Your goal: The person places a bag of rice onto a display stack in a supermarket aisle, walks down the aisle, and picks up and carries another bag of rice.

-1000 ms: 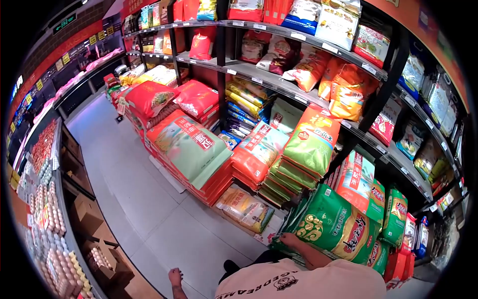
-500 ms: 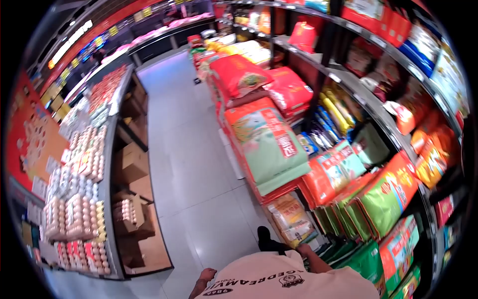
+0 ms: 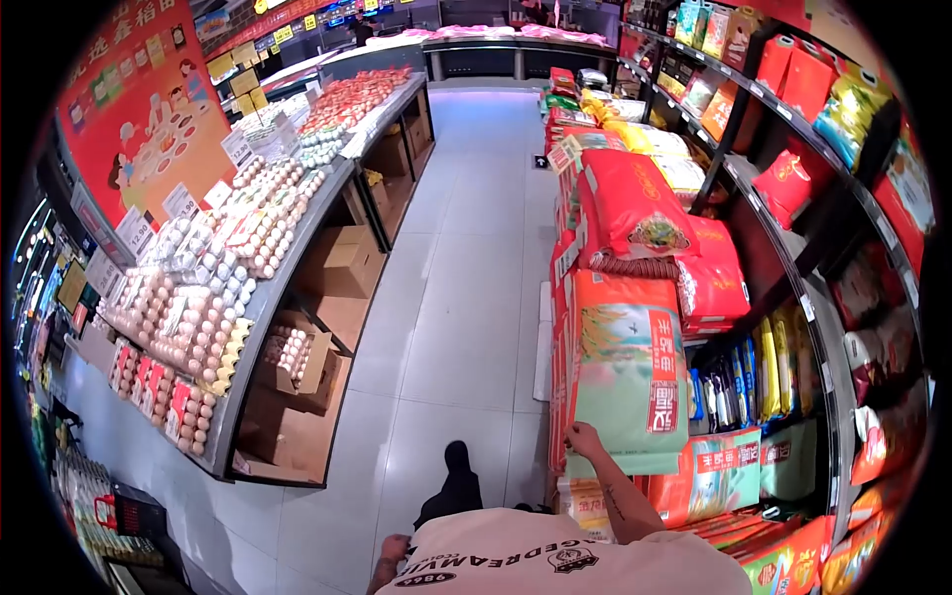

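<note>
My right hand (image 3: 583,438) is raised over the lower left part of a large green and orange rice bag (image 3: 630,362) on the stack. Its fingers are curled and nothing shows in them; whether they touch the bag I cannot tell. Down by my left side, my left hand (image 3: 394,547) hangs with fingers loosely curled, no object visible in it. A red rice bag (image 3: 635,203) lies on top of the stack, farther from me. Below my right forearm is a smaller yellow and white bag (image 3: 583,504), partly hidden.
A tiled aisle (image 3: 456,278) runs ahead between the bag stacks and an egg stand (image 3: 260,342). Trays of eggs (image 3: 183,322) cover the stand, with cardboard boxes (image 3: 342,260) beneath. Tall shelves (image 3: 808,297) line the right. A pink-topped counter (image 3: 476,55) crosses the far end.
My view has swung right and levelled, showing more of the aisle and the far counter. My right hand has risen from beside the lower bags to the large rice bag. One leg has stepped forward.
</note>
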`<state>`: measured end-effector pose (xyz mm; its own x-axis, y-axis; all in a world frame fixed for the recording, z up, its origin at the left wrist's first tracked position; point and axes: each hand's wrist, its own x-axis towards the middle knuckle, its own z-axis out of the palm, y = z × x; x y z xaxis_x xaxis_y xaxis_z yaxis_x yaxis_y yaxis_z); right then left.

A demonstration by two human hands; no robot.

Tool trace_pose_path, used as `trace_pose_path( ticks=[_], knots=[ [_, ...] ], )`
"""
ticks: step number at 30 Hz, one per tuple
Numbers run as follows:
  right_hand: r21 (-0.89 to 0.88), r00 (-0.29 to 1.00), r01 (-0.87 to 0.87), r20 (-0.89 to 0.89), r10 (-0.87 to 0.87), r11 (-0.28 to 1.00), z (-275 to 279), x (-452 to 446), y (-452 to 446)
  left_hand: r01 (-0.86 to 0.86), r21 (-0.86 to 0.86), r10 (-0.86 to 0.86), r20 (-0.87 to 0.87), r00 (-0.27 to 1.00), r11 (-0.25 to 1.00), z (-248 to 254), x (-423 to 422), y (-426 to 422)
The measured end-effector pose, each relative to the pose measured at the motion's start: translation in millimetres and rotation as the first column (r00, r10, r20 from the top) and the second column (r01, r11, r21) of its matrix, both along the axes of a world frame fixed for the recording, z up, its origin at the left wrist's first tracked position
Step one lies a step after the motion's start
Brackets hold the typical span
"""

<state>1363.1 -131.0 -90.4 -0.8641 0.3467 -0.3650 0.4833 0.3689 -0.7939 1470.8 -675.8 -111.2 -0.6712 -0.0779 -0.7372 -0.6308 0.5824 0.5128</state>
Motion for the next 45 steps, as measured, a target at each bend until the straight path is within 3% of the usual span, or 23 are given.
trace_pose_path(
  ticks=[2,5,8,9,11,12,14,16,17,20,23,24,26,27,28,29,30,32,33,40,41,42,45],
  knots=[
    [0.173,0.993,-0.084,-0.062,0.096,0.981,-54,-15,10,0.326,-0.034,-0.327,-0.008,0.945,0.945,-44,-14,2],
    [0.270,0.973,-0.173,0.198,0.121,0.947,-40,-21,10,0.528,-0.024,-0.526,0.054,0.849,0.849,-104,-55,-7],
    [-0.120,0.926,0.274,0.301,-0.228,0.954,-27,-31,11,0.620,-0.010,-0.619,0.028,0.785,0.785,-136,-142,-21],
    [-0.064,0.918,0.251,0.333,-0.217,0.966,-20,-35,13,0.656,-0.010,-0.656,-0.032,0.754,0.755,-141,-183,-21],
    [0.029,0.899,0.204,0.391,-0.199,0.979,-18,-52,17,0.922,-0.199,-0.943,-0.106,0.316,0.331,-113,-280,-32],
    [0.098,0.903,0.181,0.378,-0.205,0.979,-17,-65,19,0.635,-0.049,-0.635,0.019,0.772,0.771,-115,-324,-29],
    [0.220,0.904,0.132,0.374,-0.209,0.966,-7,-80,13,0.642,-0.233,-0.679,-0.141,0.721,0.730,-101,-416,-36],
    [0.060,0.879,0.302,0.369,-0.302,0.952,-28,-95,13,0.271,-0.081,-0.283,-0.232,0.931,0.959,-54,-486,-24],
    [0.066,0.866,0.336,0.371,-0.335,0.940,-30,-106,8,0.063,0.016,-0.056,-0.285,0.957,0.998,-22,-521,-15],
    [0.048,0.861,0.319,0.403,-0.311,0.947,-28,-155,2,-0.180,0.334,0.291,-0.319,0.902,0.925,25,-580,16],
    [0.111,0.895,0.127,0.415,-0.162,0.986,-47,-200,15,-0.130,0.338,0.227,-0.265,0.937,0.932,8,-603,30],
    [0.144,0.906,0.040,0.412,-0.097,0.989,-62,-213,21,0.037,0.330,0.093,-0.369,0.925,0.943,-10,-599,29],
    [0.075,0.909,0.085,0.403,-0.108,0.994,-69,-251,28,0.065,0.066,-0.055,-0.146,0.988,0.996,-30,-582,40],
    [0.108,0.929,0.046,0.360,-0.082,0.993,-81,-269,37,0.286,0.025,-0.278,-0.168,0.946,0.958,-70,-570,30],
    [0.142,0.947,0.014,0.315,-0.059,0.990,-97,-285,49,0.556,-0.073,-0.555,-0.251,0.793,0.828,-123,-554,15],
    [0.133,0.947,0.004,0.318,-0.047,0.991,-146,-297,68,0.477,-0.032,-0.463,0.190,0.866,0.878,-84,-547,40],
    [0.144,0.929,-0.089,0.368,0.031,0.986,-153,-317,81,0.549,-0.088,-0.490,0.349,0.799,0.831,-83,-537,51],
    [0.157,0.872,-0.275,0.457,0.177,0.949,-147,-376,102,0.635,-0.066,-0.601,0.259,0.756,0.770,-85,-524,58],
    [0.106,0.858,-0.160,0.506,0.085,0.982,-126,-408,107,0.637,-0.067,-0.609,0.232,0.758,0.768,-80,-529,65],
    [0.223,0.974,-0.182,0.173,0.145,0.958,-72,-617,193,0.564,-0.116,-0.557,0.084,0.826,0.818,-83,-676,122],
    [0.241,0.978,-0.172,0.155,0.137,0.955,-60,-641,204,0.247,-0.015,-0.248,-0.016,0.969,0.969,-64,-704,145],
    [0.265,0.983,-0.159,0.134,0.127,0.951,-50,-661,216,-0.092,0.117,0.102,-0.074,0.992,0.989,-29,-734,176],
    [0.266,0.994,-0.111,0.038,0.105,0.957,-52,-709,246,-0.065,0.163,0.099,-0.211,0.972,0.984,-7,-812,242]
  ],
)
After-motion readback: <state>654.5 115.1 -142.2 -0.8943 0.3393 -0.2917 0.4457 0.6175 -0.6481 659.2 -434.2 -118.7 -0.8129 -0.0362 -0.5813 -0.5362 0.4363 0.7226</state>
